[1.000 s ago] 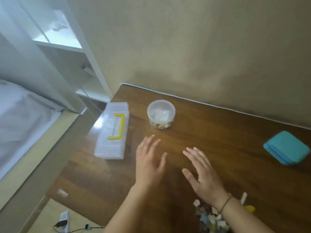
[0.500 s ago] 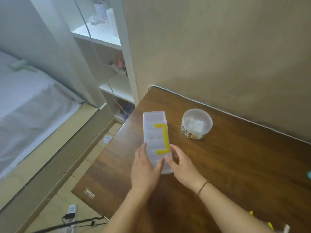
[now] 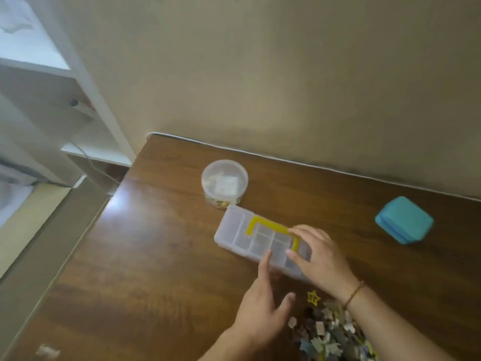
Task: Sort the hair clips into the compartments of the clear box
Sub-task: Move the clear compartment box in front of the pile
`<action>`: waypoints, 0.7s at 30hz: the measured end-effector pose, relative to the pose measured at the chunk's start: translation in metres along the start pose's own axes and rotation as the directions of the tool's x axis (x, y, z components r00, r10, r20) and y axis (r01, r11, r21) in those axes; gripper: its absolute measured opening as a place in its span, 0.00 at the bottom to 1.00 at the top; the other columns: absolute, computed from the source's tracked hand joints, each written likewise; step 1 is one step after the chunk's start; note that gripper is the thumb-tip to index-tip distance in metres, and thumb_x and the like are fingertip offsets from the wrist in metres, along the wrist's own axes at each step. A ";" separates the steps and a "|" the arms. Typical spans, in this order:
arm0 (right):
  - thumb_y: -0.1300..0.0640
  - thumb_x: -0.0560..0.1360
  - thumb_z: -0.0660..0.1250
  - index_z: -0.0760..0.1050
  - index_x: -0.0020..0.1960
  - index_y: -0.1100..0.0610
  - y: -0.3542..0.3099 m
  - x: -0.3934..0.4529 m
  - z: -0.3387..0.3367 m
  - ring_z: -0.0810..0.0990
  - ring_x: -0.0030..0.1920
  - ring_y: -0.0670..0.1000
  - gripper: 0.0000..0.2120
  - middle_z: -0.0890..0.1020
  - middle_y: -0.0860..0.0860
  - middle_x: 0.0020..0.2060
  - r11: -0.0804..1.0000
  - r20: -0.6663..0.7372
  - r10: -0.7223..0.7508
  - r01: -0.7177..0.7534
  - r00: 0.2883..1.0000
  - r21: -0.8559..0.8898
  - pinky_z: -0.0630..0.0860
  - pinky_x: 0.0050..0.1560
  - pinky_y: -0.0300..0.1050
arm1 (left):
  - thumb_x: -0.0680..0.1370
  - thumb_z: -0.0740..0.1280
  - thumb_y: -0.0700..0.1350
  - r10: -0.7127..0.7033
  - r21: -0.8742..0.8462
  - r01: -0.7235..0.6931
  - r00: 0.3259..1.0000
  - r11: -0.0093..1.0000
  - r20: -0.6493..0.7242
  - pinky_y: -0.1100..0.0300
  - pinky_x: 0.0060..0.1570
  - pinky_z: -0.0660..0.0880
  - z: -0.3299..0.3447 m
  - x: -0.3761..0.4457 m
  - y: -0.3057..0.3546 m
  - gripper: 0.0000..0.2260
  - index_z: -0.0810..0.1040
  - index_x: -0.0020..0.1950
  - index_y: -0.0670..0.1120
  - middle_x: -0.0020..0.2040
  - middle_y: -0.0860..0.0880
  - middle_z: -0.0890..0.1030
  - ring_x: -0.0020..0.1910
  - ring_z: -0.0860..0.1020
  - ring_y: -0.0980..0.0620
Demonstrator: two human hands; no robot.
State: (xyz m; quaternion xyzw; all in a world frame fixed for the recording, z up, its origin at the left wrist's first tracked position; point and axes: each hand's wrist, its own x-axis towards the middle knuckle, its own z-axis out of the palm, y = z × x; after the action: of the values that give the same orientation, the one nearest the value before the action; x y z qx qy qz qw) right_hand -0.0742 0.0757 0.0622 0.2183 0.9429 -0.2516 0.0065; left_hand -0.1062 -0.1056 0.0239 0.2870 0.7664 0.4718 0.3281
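The clear box [image 3: 243, 235], closed, with a yellow handle on its lid and several compartments showing through, lies slantwise in the middle of the wooden table [image 3: 145, 256]. My right hand [image 3: 318, 259] rests on its near right end, fingers on the lid and handle. My left hand [image 3: 263, 308] has its forefinger against the box's near edge, other fingers spread. A heap of small hair clips [image 3: 330, 334] lies near the front edge under my right forearm, with a yellow star clip [image 3: 313, 298] apart from it.
A round clear tub [image 3: 224, 181] with a lid and small things inside stands just behind the box. A teal square case [image 3: 404, 219] lies at the right. A wall runs along the table's back; white shelves [image 3: 78, 142] and a floor gap are at the left.
The box has moved from the table's left part to the middle and turned from lengthwise to slantwise, both hands with it. The clip heap has come into view.
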 end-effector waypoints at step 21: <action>0.36 0.69 0.65 0.59 0.73 0.49 0.121 -0.035 -0.064 0.50 0.78 0.57 0.37 0.56 0.50 0.78 0.861 0.161 0.020 0.065 0.987 -0.505 0.54 0.72 0.68 | 0.61 0.80 0.58 0.086 0.177 -0.072 0.993 0.982 -0.078 0.48 0.70 0.65 0.002 0.130 0.002 0.52 0.51 0.77 0.62 0.69 0.62 0.69 0.70 0.67 0.57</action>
State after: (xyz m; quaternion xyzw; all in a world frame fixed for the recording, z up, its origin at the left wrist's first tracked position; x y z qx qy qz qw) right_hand 0.0133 0.1861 0.0658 0.1767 0.9747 -0.0110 0.1367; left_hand -0.1852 -0.0061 -0.0054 0.3244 0.8059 0.4276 0.2500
